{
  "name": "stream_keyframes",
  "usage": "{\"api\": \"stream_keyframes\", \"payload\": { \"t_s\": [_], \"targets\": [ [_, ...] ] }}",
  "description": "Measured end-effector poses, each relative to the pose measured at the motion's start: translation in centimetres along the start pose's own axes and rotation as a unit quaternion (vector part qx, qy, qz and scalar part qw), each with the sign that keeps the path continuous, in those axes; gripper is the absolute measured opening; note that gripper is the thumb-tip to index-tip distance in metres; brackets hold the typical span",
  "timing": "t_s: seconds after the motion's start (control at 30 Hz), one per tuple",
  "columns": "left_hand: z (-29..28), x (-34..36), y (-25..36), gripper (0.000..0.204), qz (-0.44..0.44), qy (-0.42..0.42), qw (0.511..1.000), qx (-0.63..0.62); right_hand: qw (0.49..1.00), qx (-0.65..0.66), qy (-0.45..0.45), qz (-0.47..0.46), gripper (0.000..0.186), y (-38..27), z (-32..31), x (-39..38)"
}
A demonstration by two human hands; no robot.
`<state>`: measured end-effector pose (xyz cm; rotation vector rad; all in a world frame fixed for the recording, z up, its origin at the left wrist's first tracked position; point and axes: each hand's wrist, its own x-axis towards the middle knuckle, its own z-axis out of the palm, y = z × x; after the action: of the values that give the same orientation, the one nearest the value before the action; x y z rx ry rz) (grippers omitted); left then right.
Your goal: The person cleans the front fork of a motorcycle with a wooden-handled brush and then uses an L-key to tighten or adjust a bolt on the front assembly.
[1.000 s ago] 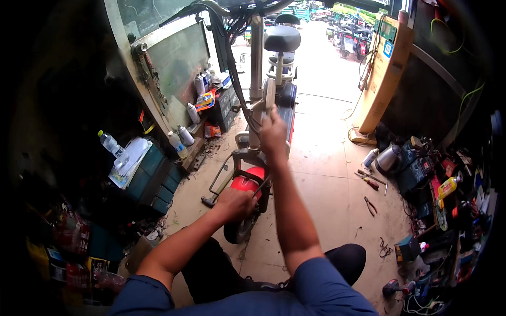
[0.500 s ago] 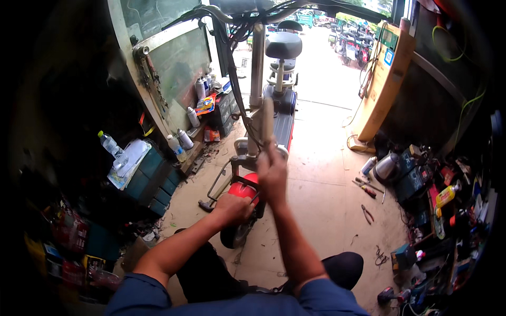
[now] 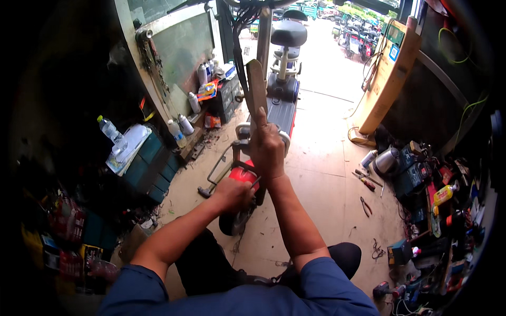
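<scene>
An electric scooter stands front-end toward me, with a red front mudguard, a black tyre, cables along its upright column and a grey footboard. My left hand is closed on a thin dark metal bar beside the mudguard. My right hand grips a long, flat, tan wooden-looking piece, held upright in front of the column, just above and right of my left hand. Its lower end is hidden in my fist. Whether it touches the scooter I cannot tell.
Spray cans and boxes line the left doorway; a bottle sits on teal cases. Pliers, screwdrivers, a kettle, batteries and a drill lie at right. A wooden board leans by the doorway; scooters are parked outside.
My right hand dropped, then rose partway with the tan piece, which now tilts further left. My left hand stays on the bar, slightly higher in the picture.
</scene>
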<state>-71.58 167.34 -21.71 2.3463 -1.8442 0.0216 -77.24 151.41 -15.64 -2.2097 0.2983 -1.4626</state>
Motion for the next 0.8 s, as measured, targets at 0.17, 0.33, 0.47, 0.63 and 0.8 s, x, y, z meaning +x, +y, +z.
{"api": "stream_keyframes", "payload": {
  "t_s": [0.17, 0.33, 0.47, 0.63, 0.8],
  "targets": [
    [-0.8, -0.9, 0.6, 0.033, -0.033, -0.025, 0.999, -0.019, 0.997, -0.053, -0.054, 0.013, 0.067, -2.4, -2.7, -3.0],
    [-1.0, -0.1, 1.0, 0.035, -0.044, -0.070, 0.996, -0.037, 0.964, -0.218, -0.148, 0.043, 0.063, -5.4, -3.8, 4.2],
    [-0.4, -0.7, 1.1, 0.038, -0.068, -0.041, 0.995, -0.055, 0.970, -0.225, -0.090, 0.012, 0.059, -6.7, -4.7, -1.9],
    [1.3, 0.6, 4.4, 0.023, -0.097, 0.014, 0.993, -0.072, 0.956, -0.228, -0.165, 0.077, 0.065, -7.0, -5.3, 3.9],
    [2.0, 0.8, 4.5, 0.021, -0.096, 0.048, 0.990, -0.096, 0.994, -0.068, -0.080, 0.016, 0.059, -3.2, -7.0, -2.8]
  ]
}}
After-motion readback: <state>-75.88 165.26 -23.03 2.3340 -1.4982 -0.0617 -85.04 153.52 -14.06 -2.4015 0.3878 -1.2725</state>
